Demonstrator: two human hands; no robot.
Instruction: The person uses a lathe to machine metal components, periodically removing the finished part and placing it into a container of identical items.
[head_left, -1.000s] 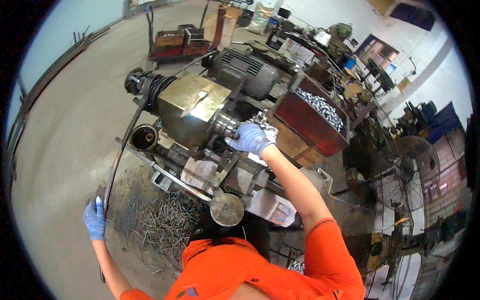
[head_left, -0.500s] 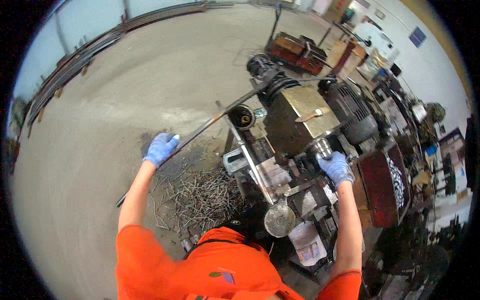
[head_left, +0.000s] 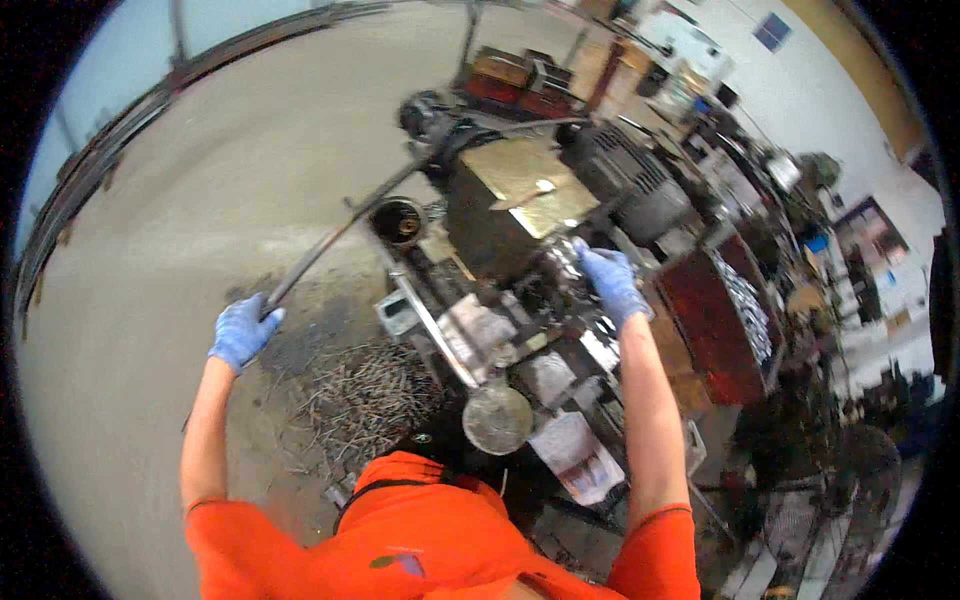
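Observation:
My left hand point(head_left: 243, 333), in a blue work glove, is closed around the near-left end of a long metal bar point(head_left: 328, 243). The bar slants up and right to the dark end of a greasy machine with a flat yellowish top point(head_left: 530, 180). My right hand point(head_left: 612, 278), gloved too, is at a shiny round metal part point(head_left: 562, 262) on the machine's near side. Motion blurs that hand, so I cannot tell whether its fingers grip the part. A brush point(head_left: 523, 195) lies on the machine's top.
Thin metal rods point(head_left: 375, 405) lie heaped on the floor left of the machine. A round stool-like disc point(head_left: 497, 420) stands close before me. Right of the machine, a red-brown bin point(head_left: 705, 325) holds small shiny pieces. A dark motor point(head_left: 625, 175) sits behind.
The view has turned, moving the machine leftward in the picture. Against the machine, my left hand has come nearer with the bar's end. My right hand has shifted slightly at the shiny part.

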